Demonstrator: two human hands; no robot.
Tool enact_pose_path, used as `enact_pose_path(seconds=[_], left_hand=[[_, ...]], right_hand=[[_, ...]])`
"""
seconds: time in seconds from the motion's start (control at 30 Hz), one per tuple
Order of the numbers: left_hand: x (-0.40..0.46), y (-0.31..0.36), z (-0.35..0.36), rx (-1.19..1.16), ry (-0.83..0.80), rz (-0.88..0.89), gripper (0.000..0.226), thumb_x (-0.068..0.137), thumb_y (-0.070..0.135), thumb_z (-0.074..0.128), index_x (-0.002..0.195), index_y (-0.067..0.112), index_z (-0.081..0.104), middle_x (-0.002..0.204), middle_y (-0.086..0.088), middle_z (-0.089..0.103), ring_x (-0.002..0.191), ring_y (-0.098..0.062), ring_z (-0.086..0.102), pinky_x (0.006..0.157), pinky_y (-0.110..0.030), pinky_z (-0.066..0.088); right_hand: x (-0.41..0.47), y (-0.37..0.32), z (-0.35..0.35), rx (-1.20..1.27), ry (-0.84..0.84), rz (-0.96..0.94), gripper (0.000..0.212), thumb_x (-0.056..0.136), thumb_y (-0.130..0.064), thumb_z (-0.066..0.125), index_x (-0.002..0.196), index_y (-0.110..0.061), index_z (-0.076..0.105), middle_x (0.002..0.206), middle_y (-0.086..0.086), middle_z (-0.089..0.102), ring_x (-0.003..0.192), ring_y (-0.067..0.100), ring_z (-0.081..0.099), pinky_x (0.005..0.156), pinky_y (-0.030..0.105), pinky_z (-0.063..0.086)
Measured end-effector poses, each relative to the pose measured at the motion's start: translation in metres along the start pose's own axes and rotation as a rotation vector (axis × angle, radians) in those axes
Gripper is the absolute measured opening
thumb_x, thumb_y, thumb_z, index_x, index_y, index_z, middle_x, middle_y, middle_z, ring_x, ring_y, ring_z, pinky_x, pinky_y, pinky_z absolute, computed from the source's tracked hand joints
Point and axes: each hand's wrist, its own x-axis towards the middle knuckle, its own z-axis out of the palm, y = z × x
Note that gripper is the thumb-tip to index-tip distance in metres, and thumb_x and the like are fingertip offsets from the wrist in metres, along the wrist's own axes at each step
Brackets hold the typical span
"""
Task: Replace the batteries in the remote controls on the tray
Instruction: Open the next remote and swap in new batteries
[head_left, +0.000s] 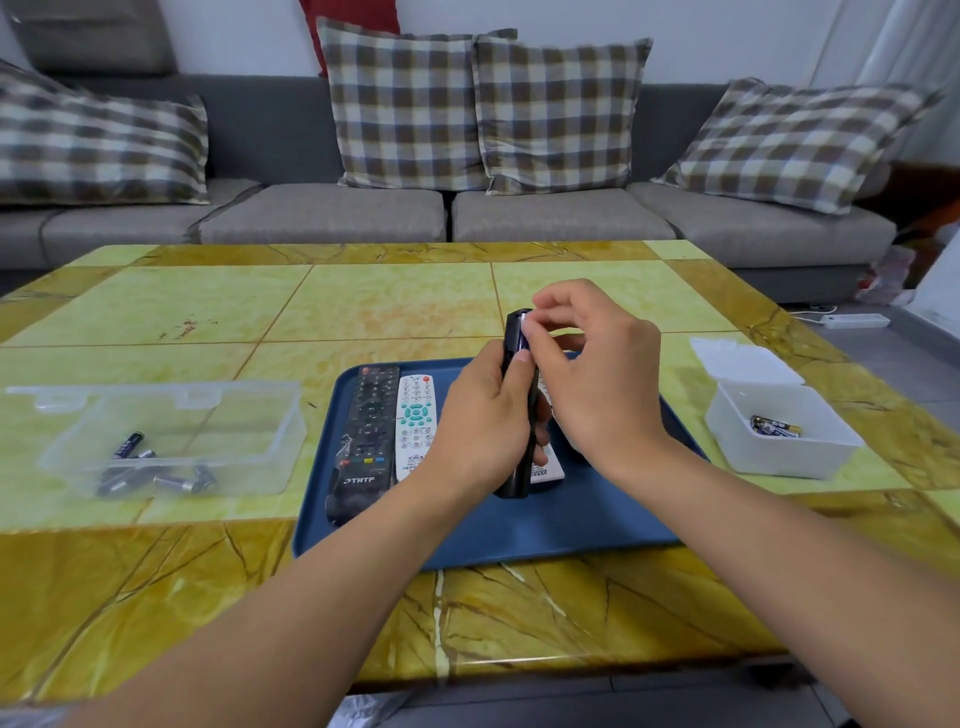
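My left hand (483, 415) grips a black remote control (515, 478) held upright above the blue tray (519, 530). My right hand (592, 374) pinches a battery (524, 332) at the remote's upper end, fingers curled over it. On the tray lie a long black remote (366, 436) and a white remote (414, 421) side by side. Another white remote (548, 470) lies partly hidden behind my hands.
A clear box (171, 436) with several batteries sits on the table at left. A white box (779, 431) with its lid open holds batteries at right. The yellow tiled table (395, 301) stands in front of a grey sofa (332, 208) with checked cushions.
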Motion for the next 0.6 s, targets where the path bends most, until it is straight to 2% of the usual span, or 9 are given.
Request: enact_pose_path(seconds=[0.1,0.2,0.3,0.6], left_hand=[[-0.001,-0.001,-0.001,0.080,0.012,0.021,0.025,0.108,0.028,0.037,0.099,0.010,0.051,0.071,-0.012,0.058,0.048,-0.017,0.055,0.044,-0.024,0.046],[0.003,-0.004,-0.005,0.198,0.005,0.036,0.023,0.107,0.030,0.038,0.093,0.015,0.049,0.074,-0.011,0.059,0.049,-0.016,0.056,0.044,-0.029,0.049],[0.005,-0.006,-0.007,0.215,-0.005,0.023,0.024,0.107,0.030,0.038,0.093,0.014,0.049,0.075,-0.011,0.059,0.052,-0.018,0.056,0.047,-0.035,0.054],[0.008,-0.008,-0.005,0.256,-0.014,-0.002,0.027,0.107,0.028,0.038,0.084,0.014,0.044,0.069,-0.008,0.056,0.049,-0.019,0.052,0.045,-0.033,0.051]], right_hand=[[0.000,-0.002,0.002,0.008,0.004,0.038,0.013,0.090,-0.011,0.070,0.102,-0.014,0.070,0.087,-0.008,0.071,0.076,-0.002,0.065,0.066,0.004,0.047],[0.001,-0.001,0.003,0.015,-0.008,0.055,0.013,0.090,-0.009,0.069,0.102,-0.014,0.070,0.083,-0.010,0.067,0.073,-0.007,0.062,0.063,0.002,0.043],[0.003,0.000,0.005,0.024,-0.019,0.067,0.014,0.089,-0.008,0.067,0.101,-0.014,0.069,0.081,-0.010,0.066,0.075,-0.004,0.063,0.063,0.004,0.044],[0.005,0.013,0.010,0.032,-0.129,0.098,0.013,0.091,-0.005,0.061,0.094,-0.017,0.066,0.084,-0.004,0.065,0.080,0.007,0.061,0.061,0.009,0.044]])
